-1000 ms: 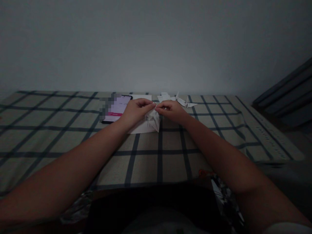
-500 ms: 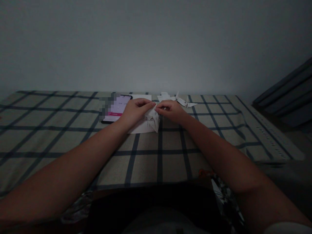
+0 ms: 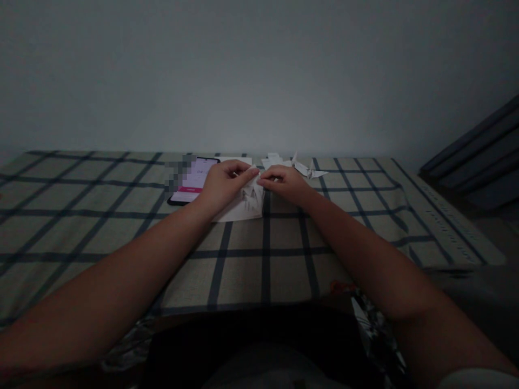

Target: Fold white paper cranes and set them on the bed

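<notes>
At the near edge of the cloth-covered bench point(image 3: 243, 278), an orange-red item point(image 3: 341, 287) is lying beside the right forearm, too dim to name. The checked tablecloth point(image 3: 81, 224) is showing dark blue lines over pale beige; printed lettering is running along its right border, upside down and too faint to read surely.

Farther in, a folded white paper point(image 3: 252, 199) is sitting between the hands, below their fingertips, over a flat white sheet point(image 3: 233, 214). It is showing creases and pointed flaps. The left hand point(image 3: 222, 182) is pinching its upper tip with the thumb and fingers; the right hand point(image 3: 286, 182) is pinching its upper right edge.

Beyond the left wrist, a smartphone point(image 3: 190, 197) is displaying a pale lilac screen with a magenta bar, the writing illegible. Behind the right hand, paper cranes point(image 3: 300, 167) are standing near a grey wall point(image 3: 259, 75).
</notes>
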A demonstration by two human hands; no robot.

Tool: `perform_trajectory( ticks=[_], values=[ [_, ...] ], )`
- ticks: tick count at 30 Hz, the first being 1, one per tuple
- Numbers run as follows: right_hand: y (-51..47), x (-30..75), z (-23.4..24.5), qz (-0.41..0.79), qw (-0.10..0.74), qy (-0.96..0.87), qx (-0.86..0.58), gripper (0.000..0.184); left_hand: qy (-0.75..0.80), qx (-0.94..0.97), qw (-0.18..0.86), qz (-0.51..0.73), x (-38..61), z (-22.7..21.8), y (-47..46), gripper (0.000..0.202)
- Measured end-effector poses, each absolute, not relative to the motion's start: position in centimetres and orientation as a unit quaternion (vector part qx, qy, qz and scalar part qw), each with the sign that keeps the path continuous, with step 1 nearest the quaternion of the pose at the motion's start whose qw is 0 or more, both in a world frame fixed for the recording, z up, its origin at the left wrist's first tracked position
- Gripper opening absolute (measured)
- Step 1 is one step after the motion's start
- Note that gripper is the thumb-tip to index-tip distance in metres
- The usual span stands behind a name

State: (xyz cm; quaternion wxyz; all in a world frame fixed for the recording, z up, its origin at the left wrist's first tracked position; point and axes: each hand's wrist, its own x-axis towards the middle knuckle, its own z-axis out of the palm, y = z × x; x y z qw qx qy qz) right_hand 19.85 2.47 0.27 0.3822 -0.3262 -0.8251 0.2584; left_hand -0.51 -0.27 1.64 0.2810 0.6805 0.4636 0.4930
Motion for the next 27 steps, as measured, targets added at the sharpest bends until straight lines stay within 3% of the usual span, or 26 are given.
perform_trajectory(
  ticks=[9,19,27],
  values=[
    [2.52,20.02,0.48,0.215,0.386,-0.837,-0.324,0.021,0.463,0.686,0.318,0.463,-0.51,1.36,-0.34,0.035],
    [2.53,19.81,0.33,0.242,0.388,-0.825,-0.334,0.023,0.470,0.671,0.309,0.482,-0.26,1.92,-0.92,0.030],
    [2.34,19.91,0.84,0.200,0.410,-0.825,-0.334,0.018,0.454,0.645,0.376,0.486,0.10,1.52,-0.72,0.044]
  ],
)
